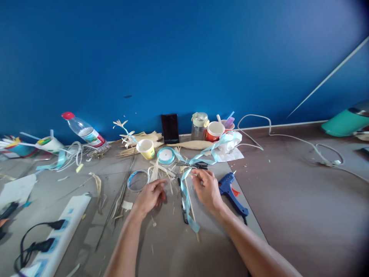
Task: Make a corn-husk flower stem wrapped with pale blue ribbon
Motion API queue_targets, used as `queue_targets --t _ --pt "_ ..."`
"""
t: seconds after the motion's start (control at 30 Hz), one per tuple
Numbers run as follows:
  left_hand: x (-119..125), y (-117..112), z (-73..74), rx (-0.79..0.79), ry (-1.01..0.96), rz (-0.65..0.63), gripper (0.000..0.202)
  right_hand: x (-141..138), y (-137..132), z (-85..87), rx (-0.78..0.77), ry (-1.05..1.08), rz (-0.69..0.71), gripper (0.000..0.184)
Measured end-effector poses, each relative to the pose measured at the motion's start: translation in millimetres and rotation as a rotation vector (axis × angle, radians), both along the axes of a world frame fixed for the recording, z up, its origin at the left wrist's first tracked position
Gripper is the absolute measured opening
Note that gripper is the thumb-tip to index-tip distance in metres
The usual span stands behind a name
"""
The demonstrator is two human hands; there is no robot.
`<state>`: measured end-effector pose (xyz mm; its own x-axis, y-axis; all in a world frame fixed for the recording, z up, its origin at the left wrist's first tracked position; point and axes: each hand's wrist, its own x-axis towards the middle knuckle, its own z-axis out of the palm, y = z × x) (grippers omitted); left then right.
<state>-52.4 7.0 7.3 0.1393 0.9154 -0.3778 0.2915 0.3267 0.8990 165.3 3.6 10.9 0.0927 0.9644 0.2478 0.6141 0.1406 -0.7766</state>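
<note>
My right hand [206, 190] is closed in a pinch at the light blue ribbon [186, 200]; the exact grip at the fingertips is small and hard to see. That ribbon trails down the table beside a thin wooden stick [192, 211] and a black pen [182, 202]. My left hand [151, 197] hovers low with its fingers curled, and anything inside them is hidden. Just beyond it stands a pale strip of dried husk [155, 173], near a roll of tape [137, 181]. Behind both hands lie a blue ribbon spool [166, 155] and black-handled scissors [200, 165].
A blue glue gun [232, 192] lies right of my right hand. Along the wall stand a yellow paper cup [146, 149], a phone [170, 129], a jar [199, 127] and a red cup [215, 131]. A tilted bottle [89, 132] and a power strip [65, 231] are leftward.
</note>
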Motion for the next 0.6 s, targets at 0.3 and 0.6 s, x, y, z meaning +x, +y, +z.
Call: queue_targets --t 0.3,0.6 --pt "4 -6 12.4 0.225 0.404 -0.085 0.019 -1 -1 -5.0 0.036 -0.056 0.049 0.024" --pt "-12 1 -3.0 0.541 0.794 0.18 0.014 -4 1 -6.9 0.117 -0.08 0.086 0.021"
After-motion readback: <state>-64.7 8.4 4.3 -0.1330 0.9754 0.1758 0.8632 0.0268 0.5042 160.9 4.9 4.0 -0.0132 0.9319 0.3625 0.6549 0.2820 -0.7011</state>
